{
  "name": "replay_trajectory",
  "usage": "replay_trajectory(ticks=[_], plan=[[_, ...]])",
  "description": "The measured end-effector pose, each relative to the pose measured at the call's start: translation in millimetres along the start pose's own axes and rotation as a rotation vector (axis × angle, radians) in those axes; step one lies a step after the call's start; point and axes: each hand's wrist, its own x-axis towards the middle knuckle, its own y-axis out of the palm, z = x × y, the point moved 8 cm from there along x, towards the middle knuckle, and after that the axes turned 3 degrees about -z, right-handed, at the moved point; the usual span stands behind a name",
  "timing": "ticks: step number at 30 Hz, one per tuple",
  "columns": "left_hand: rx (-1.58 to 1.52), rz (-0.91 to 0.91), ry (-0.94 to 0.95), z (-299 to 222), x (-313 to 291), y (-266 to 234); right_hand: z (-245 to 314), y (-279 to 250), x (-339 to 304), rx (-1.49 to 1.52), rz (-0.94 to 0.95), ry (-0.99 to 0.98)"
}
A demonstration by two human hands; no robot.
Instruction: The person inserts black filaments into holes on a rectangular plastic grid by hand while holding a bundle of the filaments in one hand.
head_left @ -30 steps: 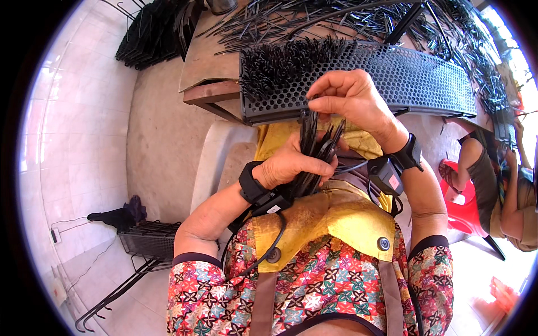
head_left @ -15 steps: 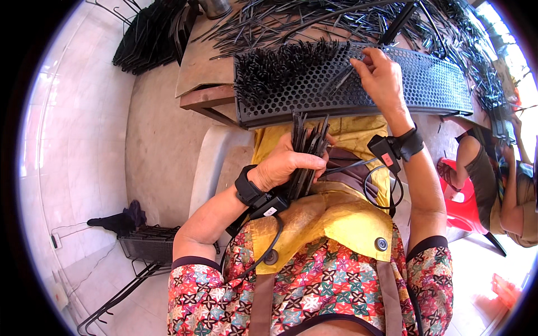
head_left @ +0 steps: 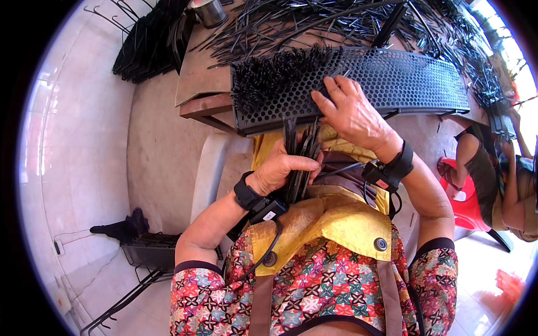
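My left hand [head_left: 286, 168] is closed round a bundle of thin black strips [head_left: 305, 159], which stand upright in front of the yellow apron [head_left: 347, 224]. Just beyond them is a curved black perforated panel [head_left: 403, 84] full of round holes. Dense black tufts of strips [head_left: 274, 73] fill its left part, up to the far edge. My right hand [head_left: 350, 112] hovers over the panel's near middle, to the right of the tufts. Its thumb and fingers are apart, and I see nothing between them. The fingertips' distance from the panel is hard to tell.
Loose black strips [head_left: 263, 28] cover the table [head_left: 196, 73] behind the panel, with a metal can [head_left: 208, 12] at its far left. A white chair arm [head_left: 208, 168] is at my left. Another person [head_left: 476, 162] works at the right near a red stool [head_left: 468, 204].
My right hand has moved left and nearer me from the panel's far edge, and its pinched fingers have spread. My left hand keeps its bundle nearly in place.
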Motion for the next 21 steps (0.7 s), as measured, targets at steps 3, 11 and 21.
replay_trajectory(ticks=[3,11,21], plan=[[-0.012,-0.005,0.002,0,0,0,15,-8,-3,-0.051,0.001,-0.077],[0.013,0.077,-0.01,2,1,-1,21,-20,-16,0.043,-0.157,-0.188],[-0.039,-0.022,-0.073,8,-1,-7,-66,-44,-25,0.428,-0.615,0.574]])
